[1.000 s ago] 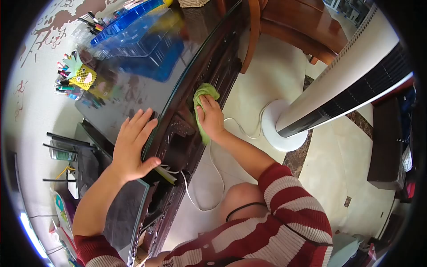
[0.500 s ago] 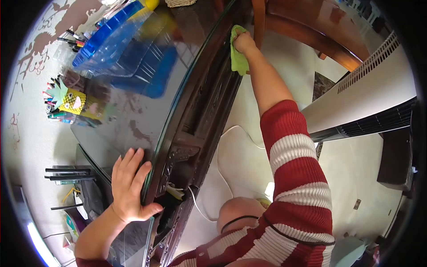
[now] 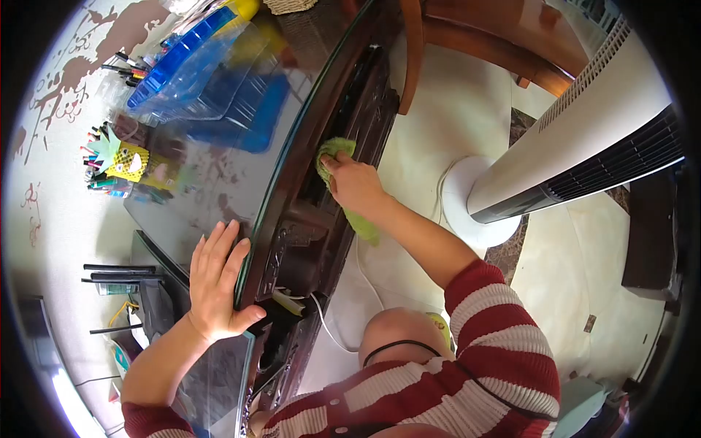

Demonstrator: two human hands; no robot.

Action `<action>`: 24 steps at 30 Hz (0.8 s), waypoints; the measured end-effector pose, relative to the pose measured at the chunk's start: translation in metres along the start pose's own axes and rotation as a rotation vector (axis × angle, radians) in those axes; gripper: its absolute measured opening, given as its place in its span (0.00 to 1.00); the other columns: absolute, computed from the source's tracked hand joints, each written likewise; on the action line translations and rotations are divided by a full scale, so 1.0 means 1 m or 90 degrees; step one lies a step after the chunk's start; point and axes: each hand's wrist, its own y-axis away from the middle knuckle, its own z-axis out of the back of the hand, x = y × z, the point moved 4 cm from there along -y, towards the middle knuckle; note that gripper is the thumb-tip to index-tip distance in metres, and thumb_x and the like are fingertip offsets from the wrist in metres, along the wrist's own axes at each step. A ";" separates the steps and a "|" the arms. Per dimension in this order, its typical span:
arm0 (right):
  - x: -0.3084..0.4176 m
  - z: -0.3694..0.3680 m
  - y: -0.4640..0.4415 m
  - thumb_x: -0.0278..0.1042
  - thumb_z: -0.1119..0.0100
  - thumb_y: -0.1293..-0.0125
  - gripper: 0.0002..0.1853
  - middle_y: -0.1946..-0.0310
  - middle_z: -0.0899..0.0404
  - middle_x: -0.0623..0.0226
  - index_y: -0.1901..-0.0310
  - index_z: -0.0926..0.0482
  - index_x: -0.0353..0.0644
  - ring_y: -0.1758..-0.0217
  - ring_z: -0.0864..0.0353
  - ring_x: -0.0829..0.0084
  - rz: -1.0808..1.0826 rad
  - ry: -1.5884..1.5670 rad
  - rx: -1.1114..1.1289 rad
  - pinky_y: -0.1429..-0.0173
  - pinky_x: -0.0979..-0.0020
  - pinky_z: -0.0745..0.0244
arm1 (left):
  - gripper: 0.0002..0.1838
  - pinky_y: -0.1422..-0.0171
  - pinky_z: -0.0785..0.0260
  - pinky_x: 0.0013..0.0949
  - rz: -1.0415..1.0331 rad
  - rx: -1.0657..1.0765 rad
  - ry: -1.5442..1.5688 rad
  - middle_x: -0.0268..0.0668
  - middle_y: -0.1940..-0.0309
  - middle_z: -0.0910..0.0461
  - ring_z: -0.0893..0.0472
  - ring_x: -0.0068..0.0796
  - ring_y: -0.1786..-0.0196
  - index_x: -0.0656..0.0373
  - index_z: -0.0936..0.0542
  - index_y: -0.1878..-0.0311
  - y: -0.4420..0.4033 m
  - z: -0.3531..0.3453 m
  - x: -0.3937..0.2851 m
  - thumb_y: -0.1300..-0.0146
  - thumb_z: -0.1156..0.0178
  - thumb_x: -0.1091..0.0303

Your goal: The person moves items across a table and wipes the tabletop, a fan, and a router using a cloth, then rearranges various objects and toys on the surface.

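My right hand (image 3: 354, 184) grips a green cloth (image 3: 337, 155) and presses it against the dark carved wooden side (image 3: 296, 233) of the desk, below the glass edge. Part of the cloth hangs down past my wrist. My left hand (image 3: 217, 281) lies flat on the corner of the glass tabletop (image 3: 219, 193), fingers spread and thumb out over the edge. Under the left thumb, an open compartment in the woodwork holds a few items that I cannot make out.
On the glass stand a clear and blue plastic bin (image 3: 212, 80) and a yellow pineapple-shaped pen holder (image 3: 125, 162). A white tower fan (image 3: 562, 131) rises from the floor at right, near a wooden chair (image 3: 467, 36). A white cable (image 3: 325, 332) trails across the floor. A black router (image 3: 120, 276) sits at left.
My right hand has drawn the green cloth back along the desk's side, from the far end towards me. My left hand stays on the glass corner.
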 end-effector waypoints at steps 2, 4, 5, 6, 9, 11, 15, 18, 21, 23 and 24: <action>0.000 -0.001 -0.003 0.27 0.50 0.44 0.22 0.58 0.26 0.56 0.45 0.26 0.45 0.63 0.19 0.56 -0.005 0.077 -0.012 0.61 0.58 0.22 | 0.46 0.34 0.49 0.60 -0.004 0.005 0.004 0.56 0.35 0.38 0.38 0.59 0.33 0.62 0.34 0.36 0.000 0.000 0.000 0.42 0.57 0.29; -0.017 -0.007 -0.020 0.26 0.51 0.42 0.19 0.60 0.26 0.57 0.48 0.25 0.44 0.64 0.19 0.56 0.005 0.168 -0.048 0.63 0.58 0.22 | 0.46 0.35 0.48 0.60 -0.007 0.007 -0.002 0.56 0.35 0.38 0.37 0.59 0.33 0.62 0.35 0.36 0.001 0.000 0.001 0.42 0.57 0.28; -0.036 -0.004 -0.037 0.27 0.52 0.41 0.16 0.56 0.27 0.54 0.51 0.23 0.42 0.60 0.18 0.55 -0.051 0.175 -0.060 0.62 0.55 0.22 | 0.46 0.35 0.48 0.60 -0.005 0.009 -0.004 0.56 0.35 0.38 0.37 0.59 0.33 0.62 0.35 0.35 0.001 -0.001 0.001 0.42 0.56 0.28; -0.058 0.000 -0.059 0.27 0.52 0.41 0.14 0.58 0.25 0.53 0.54 0.23 0.40 0.61 0.18 0.54 -0.051 0.182 -0.104 0.62 0.56 0.21 | 0.46 0.35 0.48 0.60 -0.003 0.005 -0.005 0.55 0.35 0.38 0.37 0.59 0.33 0.62 0.35 0.35 0.001 -0.002 0.002 0.42 0.56 0.28; -0.137 0.022 -0.142 0.31 0.55 0.37 0.14 0.54 0.23 0.49 0.51 0.24 0.43 0.57 0.18 0.52 -0.145 0.162 -0.096 0.55 0.55 0.22 | 0.47 0.35 0.48 0.60 0.002 0.009 -0.002 0.55 0.35 0.38 0.37 0.58 0.33 0.60 0.35 0.35 0.002 -0.004 0.004 0.43 0.55 0.27; -0.159 0.047 -0.181 0.32 0.54 0.38 0.17 0.50 0.22 0.56 0.48 0.23 0.50 0.46 0.23 0.53 -0.217 0.174 -0.059 0.45 0.57 0.27 | 0.47 0.35 0.48 0.60 -0.002 -0.001 0.003 0.54 0.35 0.38 0.37 0.58 0.33 0.59 0.35 0.35 0.001 -0.005 0.006 0.44 0.55 0.27; -0.179 0.062 -0.218 0.35 0.48 0.43 0.20 0.44 0.25 0.57 0.48 0.21 0.49 0.41 0.25 0.56 -0.319 0.141 -0.059 0.41 0.59 0.28 | 0.47 0.32 0.49 0.56 -0.017 0.015 -0.003 0.58 0.35 0.38 0.37 0.60 0.33 0.63 0.35 0.35 0.001 -0.004 0.008 0.42 0.57 0.28; -0.165 0.054 -0.199 0.38 0.48 0.44 0.18 0.54 0.20 0.53 0.54 0.19 0.43 0.49 0.21 0.53 -0.241 0.109 -0.060 0.45 0.57 0.26 | 0.46 0.36 0.45 0.59 0.001 -0.014 0.009 0.54 0.36 0.35 0.35 0.58 0.35 0.60 0.31 0.38 0.000 -0.005 0.008 0.45 0.55 0.26; -0.113 0.033 -0.133 0.36 0.47 0.47 0.15 0.65 0.18 0.51 0.63 0.17 0.37 0.60 0.17 0.52 -0.148 0.081 -0.050 0.54 0.58 0.22 | 0.46 0.36 0.45 0.59 -0.001 -0.022 0.015 0.54 0.36 0.35 0.34 0.58 0.35 0.61 0.31 0.39 -0.001 -0.004 0.007 0.45 0.55 0.26; -0.056 0.014 -0.068 0.35 0.47 0.50 0.11 0.71 0.19 0.49 0.73 0.18 0.37 0.67 0.18 0.50 -0.016 0.058 -0.001 0.60 0.55 0.22 | 0.46 0.36 0.45 0.59 -0.004 -0.026 0.013 0.55 0.36 0.35 0.35 0.58 0.35 0.62 0.31 0.38 -0.001 -0.005 0.007 0.44 0.56 0.27; -0.031 -0.002 -0.039 0.34 0.47 0.51 0.11 0.74 0.20 0.51 0.71 0.19 0.37 0.68 0.18 0.50 0.025 0.070 0.008 0.64 0.54 0.22 | 0.46 0.36 0.45 0.59 -0.004 -0.027 0.011 0.55 0.36 0.35 0.35 0.58 0.35 0.62 0.31 0.38 -0.001 -0.005 0.007 0.43 0.56 0.27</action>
